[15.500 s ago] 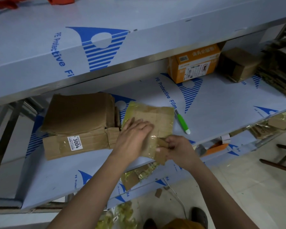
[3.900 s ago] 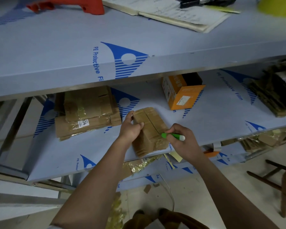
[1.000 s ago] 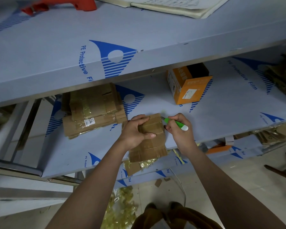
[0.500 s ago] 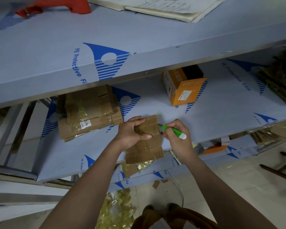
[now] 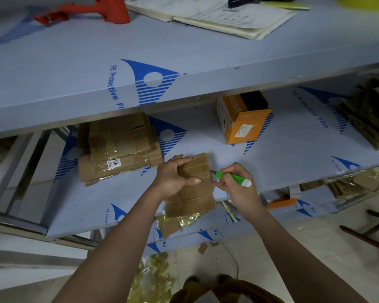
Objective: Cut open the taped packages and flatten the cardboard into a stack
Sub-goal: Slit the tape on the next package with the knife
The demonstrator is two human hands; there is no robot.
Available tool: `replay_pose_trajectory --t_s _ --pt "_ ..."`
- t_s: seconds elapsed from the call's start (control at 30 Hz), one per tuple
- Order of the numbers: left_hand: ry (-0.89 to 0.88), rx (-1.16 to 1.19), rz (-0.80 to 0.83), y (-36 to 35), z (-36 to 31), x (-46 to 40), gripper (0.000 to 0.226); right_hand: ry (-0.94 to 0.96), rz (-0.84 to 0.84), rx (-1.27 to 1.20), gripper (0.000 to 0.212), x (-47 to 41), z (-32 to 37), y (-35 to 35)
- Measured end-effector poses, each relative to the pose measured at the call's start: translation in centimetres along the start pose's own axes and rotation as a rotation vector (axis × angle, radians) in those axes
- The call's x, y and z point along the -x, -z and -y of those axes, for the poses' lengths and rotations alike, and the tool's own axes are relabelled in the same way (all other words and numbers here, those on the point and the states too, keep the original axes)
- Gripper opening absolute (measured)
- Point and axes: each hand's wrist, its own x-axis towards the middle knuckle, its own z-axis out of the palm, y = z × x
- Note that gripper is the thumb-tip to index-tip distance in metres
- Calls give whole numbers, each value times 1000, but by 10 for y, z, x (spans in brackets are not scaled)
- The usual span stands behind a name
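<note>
Our left hand (image 5: 175, 176) grips the upper half of the taped package (image 5: 192, 189), fingers curled over its far edge and thumb pressed across its face, pinning it at the front of the middle shelf (image 5: 282, 162). Our right hand (image 5: 236, 189) is wrapped around the green cutter (image 5: 233, 178), whose tip touches the package's right edge, just beside our left thumb. The package lies flat, and its near end overhangs the shelf lip slightly.

We judge this to be a cut along a taped side seam. The main risk is the blade itself: its tip points toward our left thumb, so a slip or a sudden release of the tape could drive it into that hand. Because the near end hangs past the lip, hard downward pressure could also tip or skid the package off the shelf. If the blade goes too deep, it may slice the cardboard instead of the tape, leaving a torn panel that stacks poorly.

To the left, well apart from the package, the stack of flattened cardboard (image 5: 118, 147) rests on the same shelf. An orange box (image 5: 243, 119) stands behind and to the right, and more cardboard bundles (image 5: 368, 119) sit at the far right. On the top shelf lie an open notebook (image 5: 214, 15) and an orange tool (image 5: 85, 9).
</note>
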Motion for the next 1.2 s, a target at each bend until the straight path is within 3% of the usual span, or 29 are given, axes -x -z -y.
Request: replay_pose_trajectory --t_s 0.17,0.3,0.67,0.83,0.93,1.0,1.07,1.13,1.2 --pt "-16 -69 -78 -5 -8 6 80 -17 -229 -89 14 11 -6 -10" --pt "66 -349 -240 -9 -19 14 85 34 -272 -31 15 17 -10 -11" --pt "188 -231 -328 -11 -34 20 50 34 -265 -24 15 35 -15 -16" --pt "340 -151 -374 -8 -32 21 71 61 -310 15 15 33 -13 -16" --pt "355 -325 -345 -3 -31 26 72 72 -339 -34 6 28 -5 -16" --pt "286 -491 -386 0 -29 28 67 80 -315 -66 8 22 -2 -13" --pt "67 -569 -415 -1 -22 25 59 76 -267 -113 6 16 0 -14" --pt "-142 -484 -248 -4 -16 20 62 47 -225 -182 9 8 2 -15" --pt "-191 -458 -96 -6 -9 17 72 8 -198 -248 11 3 7 -16"
